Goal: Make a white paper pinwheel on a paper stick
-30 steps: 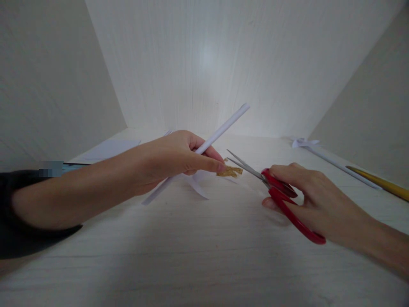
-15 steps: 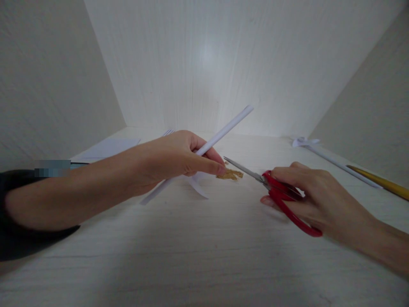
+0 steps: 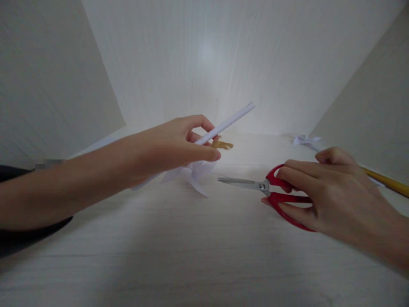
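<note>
My left hand (image 3: 179,143) is closed around a rolled white paper tube (image 3: 231,121), which slants up to the right. Between its thumb and fingers sits a crumpled, tape-like golden-brown scrap (image 3: 223,145), its free end sticking out. Beneath the hand, curved white paper blades (image 3: 198,175) show; how they join the tube is hidden. Red-handled scissors (image 3: 271,187) are in my right hand (image 3: 326,187), fingers through the loops. Their blades look closed and point left, below the brown scrap and apart from it.
At the back right lies a folded white paper shape (image 3: 305,140) on a thin white stick, partly behind my right hand. A yellow rod (image 3: 388,182) lies near the right wall. White panels (image 3: 207,64) enclose the pale tabletop (image 3: 191,256) at the back and sides.
My left hand has risen slightly with the tube and brown scrap. The scissors have turned more level, their tips moving down away from the scrap, and their blades now show broadside.
</note>
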The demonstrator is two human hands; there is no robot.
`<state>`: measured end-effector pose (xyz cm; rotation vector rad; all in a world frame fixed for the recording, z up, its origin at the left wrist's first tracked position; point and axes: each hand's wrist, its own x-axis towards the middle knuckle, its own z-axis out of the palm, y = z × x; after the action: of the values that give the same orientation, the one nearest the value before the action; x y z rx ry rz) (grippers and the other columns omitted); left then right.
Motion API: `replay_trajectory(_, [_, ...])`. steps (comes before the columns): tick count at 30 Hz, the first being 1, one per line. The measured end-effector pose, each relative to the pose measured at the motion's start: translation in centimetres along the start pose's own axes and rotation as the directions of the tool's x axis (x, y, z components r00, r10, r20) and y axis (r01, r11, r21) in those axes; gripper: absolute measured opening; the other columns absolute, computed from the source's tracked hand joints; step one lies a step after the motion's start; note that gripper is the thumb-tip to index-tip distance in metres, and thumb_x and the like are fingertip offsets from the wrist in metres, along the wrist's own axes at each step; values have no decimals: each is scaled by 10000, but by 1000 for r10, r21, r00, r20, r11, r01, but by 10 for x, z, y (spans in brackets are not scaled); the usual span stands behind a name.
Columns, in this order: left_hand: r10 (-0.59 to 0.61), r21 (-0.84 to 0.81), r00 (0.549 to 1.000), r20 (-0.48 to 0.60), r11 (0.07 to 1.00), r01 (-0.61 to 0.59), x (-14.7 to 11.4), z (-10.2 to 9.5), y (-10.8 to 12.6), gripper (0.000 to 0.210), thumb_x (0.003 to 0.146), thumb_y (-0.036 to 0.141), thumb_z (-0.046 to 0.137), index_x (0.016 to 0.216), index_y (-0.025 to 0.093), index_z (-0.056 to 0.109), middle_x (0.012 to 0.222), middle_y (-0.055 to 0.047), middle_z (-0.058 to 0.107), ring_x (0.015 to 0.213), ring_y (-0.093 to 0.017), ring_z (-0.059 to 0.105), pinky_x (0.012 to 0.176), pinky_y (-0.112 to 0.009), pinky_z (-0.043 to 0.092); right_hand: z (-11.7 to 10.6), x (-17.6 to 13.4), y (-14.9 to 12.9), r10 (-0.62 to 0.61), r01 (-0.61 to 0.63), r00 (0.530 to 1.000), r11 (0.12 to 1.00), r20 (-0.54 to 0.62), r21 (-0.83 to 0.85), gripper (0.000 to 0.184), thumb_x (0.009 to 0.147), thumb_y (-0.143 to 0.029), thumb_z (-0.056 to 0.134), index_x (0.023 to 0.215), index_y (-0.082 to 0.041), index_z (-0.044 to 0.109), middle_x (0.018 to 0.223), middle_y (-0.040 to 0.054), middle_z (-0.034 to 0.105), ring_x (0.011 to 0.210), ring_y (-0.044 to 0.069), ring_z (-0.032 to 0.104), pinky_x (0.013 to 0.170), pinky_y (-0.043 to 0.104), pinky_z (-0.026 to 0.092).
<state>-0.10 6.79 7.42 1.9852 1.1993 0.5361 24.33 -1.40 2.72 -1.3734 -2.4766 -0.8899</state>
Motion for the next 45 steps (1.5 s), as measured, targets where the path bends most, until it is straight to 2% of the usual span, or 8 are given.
replay_trajectory(3, [22,11,996,86,1000,-23,0,4,-7,459,684,387,683,1111,287,548,779,29,676,569,-114,543,498,-233,284,1,1,-3,-31,31,1000,999,-4,-39,188,825,-317,571,697,-184,606,628,5,621,502,176,510,666,365,274])
replay_trajectory(8, [71,-68,976,204,996,-58,0,12,-18,493,703,339,697,1145,342,478,847,50,729,654,-146,644,528,-221,388,5,1,-6,-66,65,996,997,-52,-32,217,832,-326,536,669,-191,587,603,-21,596,484,172,502,648,339,269])
replay_trajectory(14, [119,-59,968,222,992,-109,-4,15,-16,547,685,308,723,1167,365,470,745,91,707,585,-105,613,478,-178,375,1,2,-13,-86,87,996,996,-30,12,202,840,-302,516,703,-181,603,627,-19,596,497,164,502,651,331,255])
replay_trajectory(19, [150,-43,960,236,989,-144,-6,14,-16,590,678,293,717,1200,375,455,761,93,700,541,-91,582,451,-189,330,-1,2,-20,-68,64,997,994,44,87,115,792,-260,572,717,-176,599,645,-19,588,510,158,477,644,324,230])
replay_trajectory(26, [68,-28,969,238,998,-63,-7,11,-10,647,671,287,725,1241,403,443,728,97,690,576,-104,585,505,-197,351,4,0,-13,1,-68,970,961,244,268,144,833,-278,603,731,-200,538,681,-36,595,555,156,480,685,333,239])
replay_trajectory(32, [99,-10,968,229,995,-100,-6,12,-14,649,690,311,709,1270,393,427,798,86,712,569,-96,573,500,-190,356,1,-1,-10,10,-77,974,954,224,291,168,810,-267,644,728,-202,513,698,-32,594,572,162,469,710,345,250])
replay_trajectory(38, [132,-3,948,290,990,-138,-9,19,-20,695,694,249,703,1315,376,419,816,80,725,577,-94,590,540,-191,392,-3,1,-16,12,-79,975,951,221,298,149,793,-250,673,790,-199,534,745,-38,603,582,147,476,716,342,250])
replay_trajectory(45, [168,62,947,275,979,-192,-12,22,-14,681,699,214,671,1305,432,448,675,125,662,539,-79,557,507,-176,362,-6,2,-20,-29,-27,983,953,181,303,162,768,-237,696,809,-215,541,787,-30,636,631,181,505,701,338,239])
